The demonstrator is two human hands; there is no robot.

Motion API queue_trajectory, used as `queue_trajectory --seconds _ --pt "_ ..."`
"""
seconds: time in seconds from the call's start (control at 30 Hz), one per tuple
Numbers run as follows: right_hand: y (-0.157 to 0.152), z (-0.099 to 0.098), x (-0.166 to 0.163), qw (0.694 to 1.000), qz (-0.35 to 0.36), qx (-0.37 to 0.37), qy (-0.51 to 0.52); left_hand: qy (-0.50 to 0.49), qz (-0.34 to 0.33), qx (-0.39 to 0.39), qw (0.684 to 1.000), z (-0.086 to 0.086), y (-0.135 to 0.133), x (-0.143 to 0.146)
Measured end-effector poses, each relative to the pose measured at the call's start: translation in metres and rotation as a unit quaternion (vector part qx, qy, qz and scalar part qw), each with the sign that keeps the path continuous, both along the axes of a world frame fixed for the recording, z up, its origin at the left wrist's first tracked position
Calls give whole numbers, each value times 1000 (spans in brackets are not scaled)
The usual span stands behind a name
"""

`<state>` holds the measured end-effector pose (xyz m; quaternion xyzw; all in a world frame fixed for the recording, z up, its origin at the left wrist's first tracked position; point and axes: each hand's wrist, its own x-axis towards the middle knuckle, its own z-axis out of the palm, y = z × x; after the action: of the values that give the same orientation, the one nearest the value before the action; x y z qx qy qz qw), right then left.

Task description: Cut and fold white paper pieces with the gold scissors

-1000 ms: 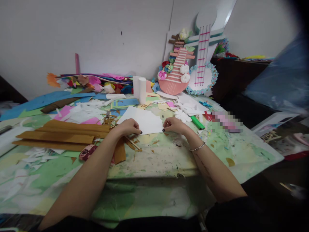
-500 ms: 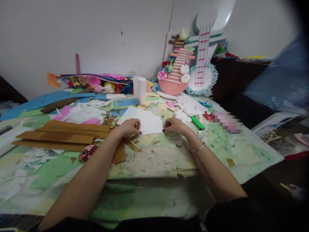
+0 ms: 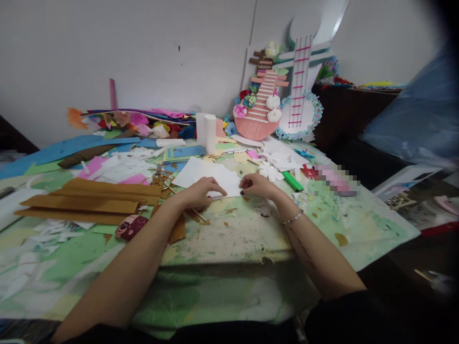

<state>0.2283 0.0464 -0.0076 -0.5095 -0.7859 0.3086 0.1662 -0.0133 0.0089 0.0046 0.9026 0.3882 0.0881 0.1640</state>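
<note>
Paper [image 3: 215, 169], white, lies flat on the table [image 3: 229, 239] before me. My left hand [image 3: 203, 192] stretches along its near edge; whether it pinches, I can't tell. My right hand [image 3: 257, 185] has its fingertips together at the right corner. Behind stands a white roll [image 3: 210, 136]; brown strips [image 3: 89, 199] lie leftward.

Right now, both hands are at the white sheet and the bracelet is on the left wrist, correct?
Not quite: the head view shows the bracelet on the right wrist. The left hand and right hand are at the white sheet, as you say.
</note>
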Motion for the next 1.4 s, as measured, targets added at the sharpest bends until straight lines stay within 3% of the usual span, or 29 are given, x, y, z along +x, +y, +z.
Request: queue_trajectory --seconds 0.77,1.4 --pt "-7 13 -3 998 -15 -16 -65 -15 -26 -3 1000 -1 2 -4" --pt "-4 9 -5 996 -17 12 -90 12 -34 18 999 -2 1 -5"
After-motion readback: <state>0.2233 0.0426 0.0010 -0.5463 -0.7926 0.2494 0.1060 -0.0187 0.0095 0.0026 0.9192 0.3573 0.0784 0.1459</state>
